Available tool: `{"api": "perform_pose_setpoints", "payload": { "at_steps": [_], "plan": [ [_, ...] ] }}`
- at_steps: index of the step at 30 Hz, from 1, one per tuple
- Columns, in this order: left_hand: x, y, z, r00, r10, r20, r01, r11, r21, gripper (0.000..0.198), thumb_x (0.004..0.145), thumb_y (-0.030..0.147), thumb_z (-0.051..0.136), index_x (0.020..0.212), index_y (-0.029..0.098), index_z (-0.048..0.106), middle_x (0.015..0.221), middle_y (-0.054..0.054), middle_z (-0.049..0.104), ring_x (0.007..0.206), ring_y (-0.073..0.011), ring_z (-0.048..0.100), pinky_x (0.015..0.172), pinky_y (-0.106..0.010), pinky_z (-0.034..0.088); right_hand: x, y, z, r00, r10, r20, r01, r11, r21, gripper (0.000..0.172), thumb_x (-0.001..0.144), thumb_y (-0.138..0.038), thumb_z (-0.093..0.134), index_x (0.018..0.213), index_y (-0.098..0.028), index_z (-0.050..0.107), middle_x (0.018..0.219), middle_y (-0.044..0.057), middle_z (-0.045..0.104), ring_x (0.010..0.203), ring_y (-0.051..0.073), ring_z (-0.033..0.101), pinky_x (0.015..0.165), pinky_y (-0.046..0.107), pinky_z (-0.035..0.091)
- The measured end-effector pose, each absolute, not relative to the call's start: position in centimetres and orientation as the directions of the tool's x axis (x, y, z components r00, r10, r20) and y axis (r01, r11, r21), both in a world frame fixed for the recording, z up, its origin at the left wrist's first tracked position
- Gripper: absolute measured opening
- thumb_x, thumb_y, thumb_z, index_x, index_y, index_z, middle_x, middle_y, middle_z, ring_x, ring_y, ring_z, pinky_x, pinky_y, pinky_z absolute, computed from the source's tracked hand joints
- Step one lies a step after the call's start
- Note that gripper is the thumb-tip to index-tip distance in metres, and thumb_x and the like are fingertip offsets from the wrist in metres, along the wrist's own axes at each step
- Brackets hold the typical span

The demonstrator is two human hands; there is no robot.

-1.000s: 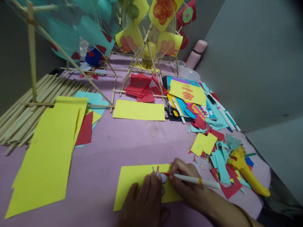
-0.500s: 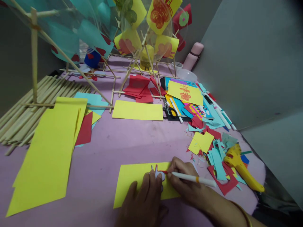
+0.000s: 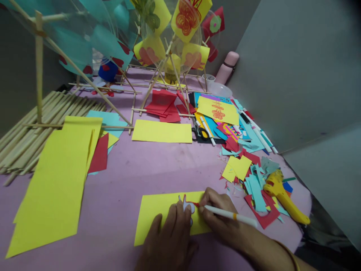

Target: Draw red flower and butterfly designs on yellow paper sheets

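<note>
A rectangular sheet of yellow paper point(image 3: 149, 216) lies flat on the table before me. On it sits a small pale paper cutout point(image 3: 192, 207) with rounded lobes and a dark edge, partly covered by my fingers. My left hand point(image 3: 170, 237) rests over the cutout and sheet, fingers stretched out and pressing down. In my right hand point(image 3: 221, 212) is a white marker pen point(image 3: 225, 212), held in a writing grip. Its red tip touches or nearly touches the sheet at the cutout's upper right edge. Red lines show at the cutout's top.
Yellow sheets point(image 3: 53, 188) and wooden sticks point(image 3: 31, 135) lie left. Ahead are a yellow strip point(image 3: 162, 131), red papers point(image 3: 162, 103), scissors point(image 3: 200, 132) and stick frames with decorated papers. Paper scraps point(image 3: 255, 188) and a yellow glue gun point(image 3: 284, 197) lie right, near a wall point(image 3: 304, 75).
The whole view has shifted slightly. Both hands keep nearly the same place on the sheet, with the marker tip still at the cutout's edge.
</note>
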State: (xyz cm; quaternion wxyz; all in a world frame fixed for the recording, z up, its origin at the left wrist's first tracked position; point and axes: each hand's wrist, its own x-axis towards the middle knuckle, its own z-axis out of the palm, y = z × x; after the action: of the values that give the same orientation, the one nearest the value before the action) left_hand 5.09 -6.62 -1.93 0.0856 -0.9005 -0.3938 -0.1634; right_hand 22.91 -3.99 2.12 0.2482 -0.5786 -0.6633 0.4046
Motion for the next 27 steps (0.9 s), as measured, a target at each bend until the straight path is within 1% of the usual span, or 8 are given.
{"api": "perform_pose_setpoints", "payload": {
  "at_steps": [3,9,12,15,17,22,27],
  "plan": [
    [5.1,-6.8,-1.9,0.607,0.706,0.365,0.755,-0.656,0.014,0.045,0.101,0.036,0.021,0.12,0.015,0.056,0.119,-0.006,0.065,0.11,-0.0195,0.051,0.085,-0.038,0.035,22.8,-4.1,1.9,-0.198,0.97,-0.14,0.563,-0.005,-0.826,0.009,0.076,-0.025,0.038,0.067,-0.023,0.04,0.049,-0.007,0.038,0.039,0.011,0.034,0.04,0.022,0.026],
    [5.2,-6.7,-1.8,0.605,0.694,0.39,0.749,-0.662,0.015,0.044,0.1,0.037,0.023,0.119,0.014,0.056,0.118,-0.006,0.065,0.109,-0.019,0.051,0.084,-0.037,0.036,23.0,-4.3,1.7,-0.207,0.974,-0.089,0.557,0.042,-0.829,0.009,0.075,-0.022,0.039,0.067,-0.023,0.041,0.05,-0.007,0.039,0.04,0.011,0.035,0.04,0.022,0.027],
    [5.4,-6.9,-2.0,0.562,0.723,0.401,0.773,-0.632,0.056,0.046,0.1,0.037,0.02,0.118,0.015,0.057,0.117,-0.006,0.066,0.109,-0.0188,0.052,0.084,-0.038,0.036,23.1,-4.3,1.6,-0.21,0.975,-0.073,0.54,0.054,-0.84,0.009,0.076,-0.022,0.04,0.067,-0.023,0.04,0.049,-0.007,0.039,0.04,0.01,0.035,0.04,0.022,0.027],
    [5.5,-7.1,-2.1,0.551,0.733,0.398,0.777,-0.625,0.074,0.045,0.1,0.038,0.022,0.118,0.016,0.057,0.116,-0.005,0.066,0.109,-0.0184,0.052,0.085,-0.037,0.036,23.2,-4.5,1.4,-0.215,0.975,-0.06,0.525,0.063,-0.849,0.01,0.077,-0.021,0.041,0.067,-0.023,0.039,0.049,-0.008,0.038,0.039,0.01,0.034,0.04,0.021,0.027],
    [5.4,-7.0,-2.1,0.56,0.73,0.393,0.777,-0.627,0.058,0.045,0.1,0.038,0.023,0.119,0.015,0.057,0.117,-0.006,0.065,0.11,-0.0192,0.052,0.085,-0.038,0.036,23.3,-4.6,1.2,-0.22,0.975,-0.043,0.517,0.079,-0.853,0.01,0.077,-0.021,0.041,0.068,-0.023,0.04,0.049,-0.008,0.037,0.038,0.009,0.033,0.04,0.021,0.026],
    [4.9,-6.7,-1.7,0.664,0.662,0.348,0.72,-0.691,-0.06,0.042,0.1,0.037,0.029,0.123,0.014,0.055,0.12,-0.008,0.063,0.11,-0.0205,0.051,0.084,-0.037,0.036,23.4,-4.9,0.9,-0.228,0.973,-0.039,0.496,0.081,-0.865,0.009,0.077,-0.021,0.043,0.069,-0.023,0.041,0.05,-0.009,0.036,0.039,0.009,0.033,0.04,0.02,0.025],
    [4.7,-6.7,-1.9,0.67,0.661,0.338,0.719,-0.692,-0.071,0.042,0.1,0.035,0.028,0.123,0.013,0.054,0.121,-0.008,0.063,0.112,-0.0213,0.05,0.085,-0.038,0.035,23.5,-5.0,0.8,-0.227,0.973,-0.038,0.502,0.084,-0.861,0.009,0.077,-0.02,0.044,0.069,-0.023,0.04,0.049,-0.009,0.036,0.04,0.009,0.032,0.04,0.02,0.024]
  ]
}}
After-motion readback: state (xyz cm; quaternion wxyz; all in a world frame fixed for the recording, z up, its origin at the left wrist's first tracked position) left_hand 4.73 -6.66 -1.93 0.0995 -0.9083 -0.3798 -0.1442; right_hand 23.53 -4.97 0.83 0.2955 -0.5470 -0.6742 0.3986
